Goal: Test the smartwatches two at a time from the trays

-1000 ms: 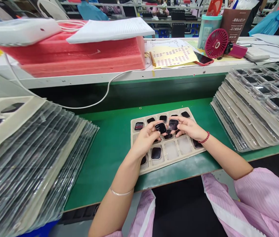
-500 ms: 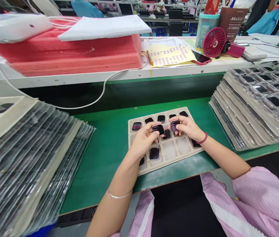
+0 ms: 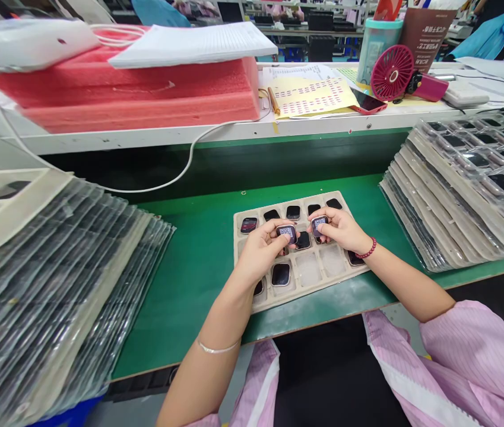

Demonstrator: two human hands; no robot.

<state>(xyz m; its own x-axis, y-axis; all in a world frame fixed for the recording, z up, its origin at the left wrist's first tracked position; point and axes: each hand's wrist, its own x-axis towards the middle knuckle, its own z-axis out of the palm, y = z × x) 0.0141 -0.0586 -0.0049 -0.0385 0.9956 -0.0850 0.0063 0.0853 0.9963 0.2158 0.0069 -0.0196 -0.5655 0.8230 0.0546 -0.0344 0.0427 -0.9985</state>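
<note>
My left hand (image 3: 263, 246) is closed on a smartwatch body (image 3: 285, 233), its thumb on the lit screen, which shows a QR-like code. In my right hand (image 3: 341, 230) is another smartwatch body (image 3: 320, 224), pinched between thumb and fingers, with a similar code on its screen. Both are held above a beige moulded tray (image 3: 298, 290). Several dark-screened watch bodies lie in the tray's pockets, among them a watch body (image 3: 281, 274) at the front. Two front pockets beside it hold no watch. My hands cover part of the middle row.
Stacked trays stand on the left (image 3: 69, 284) and more stacked trays with watches on the right (image 3: 452, 201). Behind, a white shelf (image 3: 216, 133) bears pink foam (image 3: 145, 98), papers, a phone (image 3: 370, 102) and a small fan (image 3: 392, 74). A white cable (image 3: 187, 169) hangs down.
The screens of both held watches have switched from a dark display to a lit code pattern. My hands keep nearly the same place; the view has shifted slightly.
</note>
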